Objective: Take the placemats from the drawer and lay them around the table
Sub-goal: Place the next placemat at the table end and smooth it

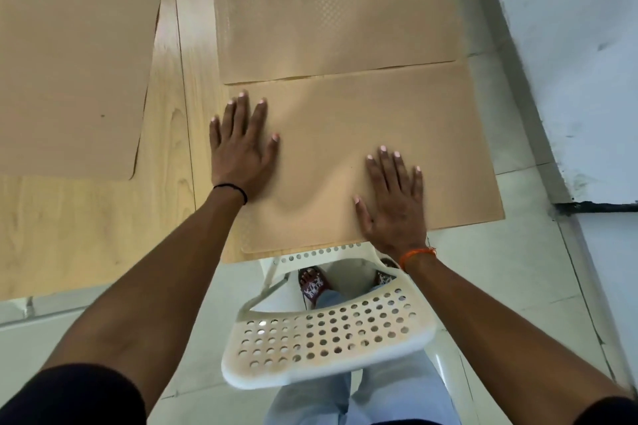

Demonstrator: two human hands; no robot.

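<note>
Placemat (pixel 362 134) on wood table (pixel 86 235); left hand (pixel 243 152), right hand (pixel 393 197) pressed flat, fingers spread.

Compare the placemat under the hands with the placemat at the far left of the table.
The near placemat has both hands flat on it, the left hand and the right hand; the left placemat lies untouched. The near placemat shows a raised wrinkle between the hands; the left placemat lies smooth. The near placemat meets another placemat along its far edge; the left placemat lies apart, with bare table beside it. Both are plain tan rectangles.
</note>
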